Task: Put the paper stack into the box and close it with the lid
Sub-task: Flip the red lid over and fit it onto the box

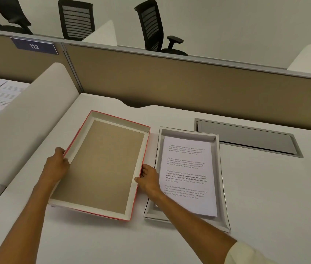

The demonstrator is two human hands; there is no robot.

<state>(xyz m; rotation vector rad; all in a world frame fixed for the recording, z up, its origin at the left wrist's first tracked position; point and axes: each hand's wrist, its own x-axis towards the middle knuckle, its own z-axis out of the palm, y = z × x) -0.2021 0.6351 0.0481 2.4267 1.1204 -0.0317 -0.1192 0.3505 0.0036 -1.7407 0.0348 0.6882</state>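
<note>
A white worktop (255, 187) is seen, bounded at the back by a tan partition (169, 82). Two things are set side by side on it: a red-edged lid (101, 164), turned inside up, and a white box (220, 168). A grey hatch (246, 136) is let into the worktop behind the box.

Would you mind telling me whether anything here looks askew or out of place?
Only slightly: the paper stack lies a little crooked in the box. The lid, held upside down by the left hand and right hand, looks undamaged.
</note>
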